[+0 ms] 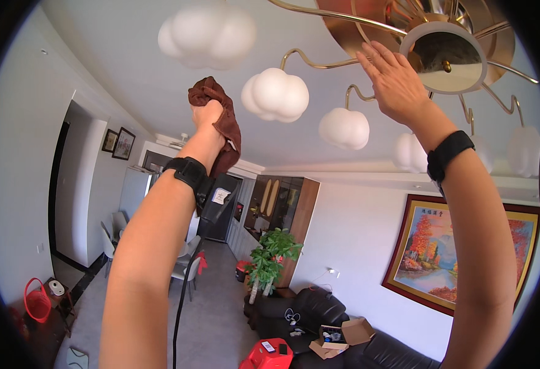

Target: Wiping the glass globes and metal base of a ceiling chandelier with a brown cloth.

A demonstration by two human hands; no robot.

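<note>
My left hand (207, 115) is raised and closed around a brown cloth (227, 117), whose loose end hangs down beside the wrist. Just right of the cloth is a white cloud-shaped lampshade (275, 95) of a ceiling chandelier; another blurred shade (207, 34) hangs above the hand. My right hand (395, 85) reaches up beside the chandelier's round centre (442, 57). Its fingers are stretched out across a curved brass lamp arm (325, 64). The palm side is hidden, so a grip on that arm cannot be told. Below this hand hangs a further white shade (344, 129).
Several more shades hang at the right. Below are a black leather sofa (316, 304) with an opened cardboard box (334, 339), a red plastic stool (274, 353) bearing two phones, and a potted plant (272, 253). A black cable (181, 295) hangs from the left wrist device (217, 198).
</note>
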